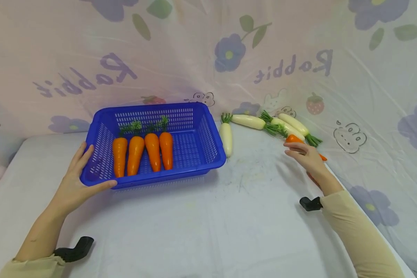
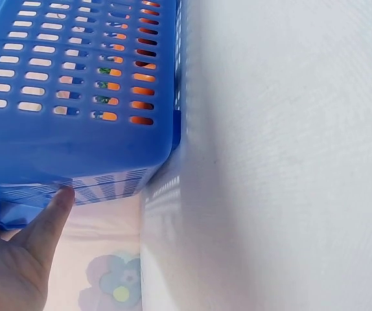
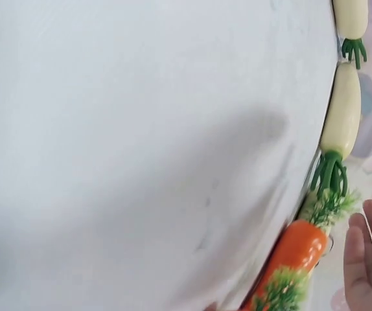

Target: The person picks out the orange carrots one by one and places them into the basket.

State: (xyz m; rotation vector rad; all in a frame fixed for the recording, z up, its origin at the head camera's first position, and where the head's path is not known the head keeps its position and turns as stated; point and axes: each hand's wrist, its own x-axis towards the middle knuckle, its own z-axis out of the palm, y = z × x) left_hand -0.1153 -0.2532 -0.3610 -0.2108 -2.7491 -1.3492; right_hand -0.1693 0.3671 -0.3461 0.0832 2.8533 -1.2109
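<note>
At the left, a blue plastic basket (image 1: 213, 160) contains several orange carrots (image 1: 135, 154) with green leafy tops. My left hand (image 1: 74, 183) spans its near left corner, fingertips at the left rim and thumb along the front rim. The left wrist view shows the thumb (image 2: 59, 204) against the outer wall. On the right, my right hand (image 1: 311, 162) hovers over an orange carrot (image 1: 293, 138), partly hidden by it. Its fingers (image 3: 361, 259) look nearly straight in the right wrist view, beside the carrot (image 3: 296, 249); a second leafy top (image 3: 280, 291) shows there.
Several white radishes (image 1: 248, 121) with green tops lie along the back edge of the white table (image 1: 194, 227). One radish (image 1: 226, 139) lies close to the basket's right side. A printed curtain (image 1: 180, 50) hangs directly behind the table.
</note>
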